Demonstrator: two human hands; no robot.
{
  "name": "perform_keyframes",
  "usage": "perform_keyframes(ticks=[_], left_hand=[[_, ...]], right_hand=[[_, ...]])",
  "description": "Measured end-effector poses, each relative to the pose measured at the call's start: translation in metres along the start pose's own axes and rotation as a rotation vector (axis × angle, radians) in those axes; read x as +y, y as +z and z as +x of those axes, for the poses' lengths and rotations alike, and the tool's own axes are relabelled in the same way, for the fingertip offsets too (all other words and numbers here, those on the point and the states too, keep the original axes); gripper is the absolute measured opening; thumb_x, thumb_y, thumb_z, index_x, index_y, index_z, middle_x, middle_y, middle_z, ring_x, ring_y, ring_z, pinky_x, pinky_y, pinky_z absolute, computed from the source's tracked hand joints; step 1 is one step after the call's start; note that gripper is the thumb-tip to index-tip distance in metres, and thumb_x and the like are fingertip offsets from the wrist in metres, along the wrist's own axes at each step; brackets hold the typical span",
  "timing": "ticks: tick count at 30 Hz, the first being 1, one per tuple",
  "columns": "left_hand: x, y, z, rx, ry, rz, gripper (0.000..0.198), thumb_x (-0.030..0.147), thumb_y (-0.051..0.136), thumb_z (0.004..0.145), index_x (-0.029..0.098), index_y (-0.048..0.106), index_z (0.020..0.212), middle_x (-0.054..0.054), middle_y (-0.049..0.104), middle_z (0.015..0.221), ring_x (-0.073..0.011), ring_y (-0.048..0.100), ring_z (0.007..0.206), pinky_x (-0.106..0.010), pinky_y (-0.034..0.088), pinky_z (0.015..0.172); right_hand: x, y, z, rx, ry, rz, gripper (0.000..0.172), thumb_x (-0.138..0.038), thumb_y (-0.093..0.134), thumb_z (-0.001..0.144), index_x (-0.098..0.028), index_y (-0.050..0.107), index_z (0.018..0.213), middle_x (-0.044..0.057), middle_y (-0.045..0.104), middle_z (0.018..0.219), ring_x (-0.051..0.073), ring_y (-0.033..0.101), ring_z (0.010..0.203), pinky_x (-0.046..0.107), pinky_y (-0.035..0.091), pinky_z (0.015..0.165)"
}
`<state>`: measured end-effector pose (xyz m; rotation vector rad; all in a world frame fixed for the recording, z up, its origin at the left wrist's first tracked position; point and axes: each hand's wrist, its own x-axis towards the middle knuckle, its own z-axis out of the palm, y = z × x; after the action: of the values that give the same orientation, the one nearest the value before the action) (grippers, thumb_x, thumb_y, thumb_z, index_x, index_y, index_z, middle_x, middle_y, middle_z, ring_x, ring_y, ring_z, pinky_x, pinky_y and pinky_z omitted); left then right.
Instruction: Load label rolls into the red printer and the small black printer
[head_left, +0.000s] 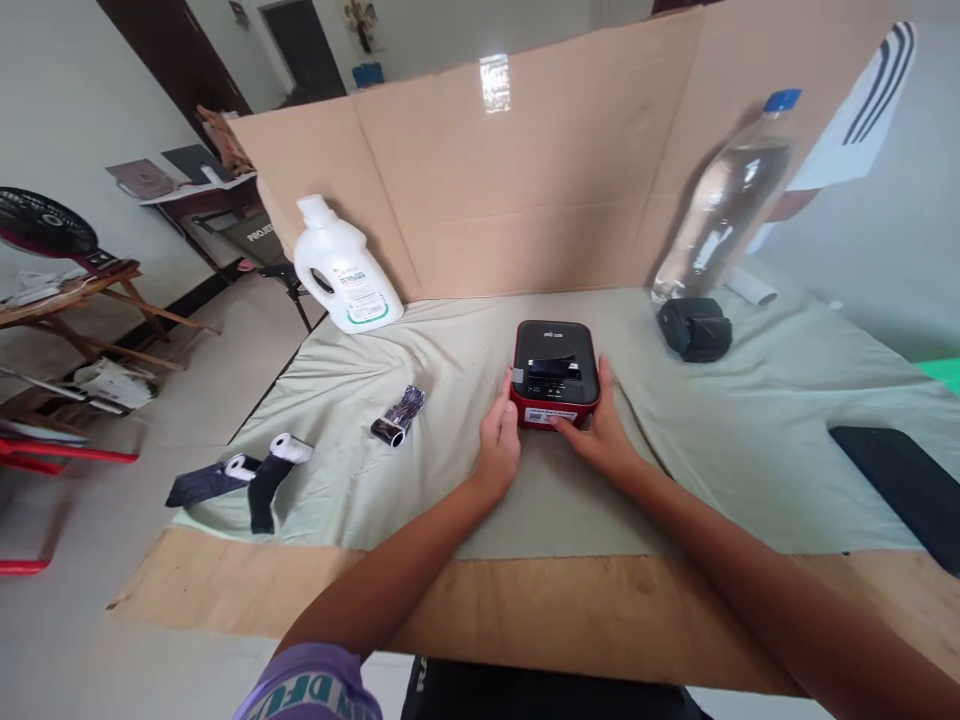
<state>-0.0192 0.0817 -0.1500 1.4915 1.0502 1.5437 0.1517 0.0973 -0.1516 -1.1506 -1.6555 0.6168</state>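
Observation:
A small red-and-black printer (556, 350) rests on the cloth in the middle of the table, its dark lid closed and a white label on its front side. Against its left side my left hand (500, 445) is closed, fingers along the edge. My right hand (604, 432) grips the right side, with the thumb at the front label. A small roll with a dark, shiny strip (390, 428) lies to the left of the printer. Farther left are two white-cored rolls with dark strips, one roll (271, 485) overlapping the other roll (210, 482).
A white detergent bottle (349, 270) stands at the back left before a cardboard screen (525, 190). At the back right are a tall clear bottle (731, 200), a black case (695, 330) and a white tube (752, 287). A dark phone (904, 485) lies at the right edge.

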Motion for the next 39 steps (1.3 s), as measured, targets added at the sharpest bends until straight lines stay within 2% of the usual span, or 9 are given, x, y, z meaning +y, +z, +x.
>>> perform_keyframes(ticks=[10, 15, 20, 23, 25, 28, 32, 36, 39], left_hand=[[-0.007, -0.001, -0.005, 0.008, -0.159, -0.099, 0.060, 0.056, 0.035, 0.100, 0.025, 0.044, 0.151, -0.003, 0.040, 0.157, -0.0227, 0.035, 0.147, -0.035, 0.030, 0.123], [0.000, -0.011, 0.013, 0.078, -0.192, -0.066, 0.054, 0.055, 0.043, 0.097, 0.019, 0.065, 0.131, -0.010, 0.064, 0.135, -0.0237, 0.060, 0.125, -0.037, 0.046, 0.109], [0.045, -0.086, 0.049, 0.193, 0.055, 0.351, 0.037, 0.046, 0.052, 0.094, 0.017, 0.073, 0.086, -0.007, 0.076, 0.089, -0.0191, 0.071, 0.083, -0.033, 0.054, 0.087], [0.058, -0.144, 0.046, 0.085, -0.039, 0.816, 0.032, 0.045, 0.066, 0.085, 0.022, 0.072, 0.105, -0.005, 0.074, 0.100, -0.0219, 0.069, 0.093, -0.034, 0.052, 0.089], [0.052, -0.173, 0.033, -0.021, -0.165, 1.059, 0.053, 0.048, 0.074, 0.074, 0.023, 0.068, 0.120, -0.008, 0.069, 0.117, -0.0291, 0.064, 0.108, -0.039, 0.050, 0.094], [0.031, -0.198, 0.013, -0.075, -0.307, 1.105, 0.067, 0.049, 0.074, 0.072, 0.021, 0.061, 0.131, -0.012, 0.065, 0.123, -0.0321, 0.060, 0.116, -0.043, 0.048, 0.099], [0.013, -0.208, 0.009, 0.141, -0.437, 0.888, 0.061, 0.051, 0.074, 0.072, 0.020, 0.064, 0.124, -0.010, 0.070, 0.109, -0.0287, 0.065, 0.108, -0.042, 0.052, 0.096], [0.013, -0.217, 0.022, 0.428, -0.466, 0.466, 0.050, 0.053, 0.070, 0.074, 0.014, 0.066, 0.105, -0.008, 0.069, 0.090, -0.0222, 0.069, 0.085, -0.041, 0.060, 0.082], [0.013, -0.232, 0.030, 0.572, -0.482, 0.370, 0.038, 0.050, 0.064, 0.079, 0.013, 0.065, 0.088, -0.006, 0.064, 0.084, -0.0178, 0.066, 0.075, -0.039, 0.062, 0.074]], right_hand=[[0.017, 0.003, -0.003, -0.010, 0.024, -0.012, 0.126, -0.049, 0.076, 0.078, -0.024, -0.019, 0.157, 0.016, 0.028, 0.161, 0.034, 0.031, 0.148, 0.060, 0.028, 0.119], [0.012, 0.001, 0.000, -0.004, 0.023, 0.017, 0.125, -0.045, 0.078, 0.078, -0.027, -0.016, 0.158, 0.015, 0.026, 0.163, 0.032, 0.031, 0.148, 0.058, 0.029, 0.119], [0.004, -0.001, 0.000, 0.018, 0.034, 0.068, 0.118, -0.042, 0.076, 0.080, -0.030, -0.012, 0.159, 0.012, 0.030, 0.161, 0.029, 0.038, 0.145, 0.054, 0.036, 0.117], [0.003, -0.001, 0.000, 0.018, 0.058, 0.074, 0.117, -0.041, 0.077, 0.079, -0.030, -0.008, 0.159, 0.012, 0.032, 0.161, 0.030, 0.041, 0.143, 0.055, 0.038, 0.115], [0.004, -0.001, 0.000, 0.023, 0.059, 0.082, 0.116, -0.041, 0.077, 0.078, -0.030, -0.005, 0.160, 0.012, 0.032, 0.161, 0.030, 0.039, 0.144, 0.056, 0.036, 0.116], [0.008, 0.000, 0.001, 0.036, 0.060, 0.050, 0.117, -0.042, 0.079, 0.076, -0.027, 0.001, 0.160, 0.013, 0.031, 0.161, 0.032, 0.034, 0.147, 0.057, 0.031, 0.119], [0.011, 0.000, 0.001, 0.030, 0.078, 0.004, 0.116, -0.044, 0.080, 0.074, -0.023, 0.005, 0.161, 0.016, 0.032, 0.160, 0.033, 0.033, 0.147, 0.056, 0.028, 0.120], [0.011, -0.001, 0.001, 0.030, 0.080, -0.007, 0.114, -0.044, 0.079, 0.074, -0.022, 0.009, 0.160, 0.016, 0.034, 0.159, 0.033, 0.035, 0.146, 0.054, 0.029, 0.120], [0.011, -0.001, 0.001, 0.030, 0.074, -0.018, 0.113, -0.044, 0.080, 0.073, -0.022, 0.011, 0.160, 0.016, 0.035, 0.158, 0.034, 0.036, 0.145, 0.055, 0.030, 0.119]])
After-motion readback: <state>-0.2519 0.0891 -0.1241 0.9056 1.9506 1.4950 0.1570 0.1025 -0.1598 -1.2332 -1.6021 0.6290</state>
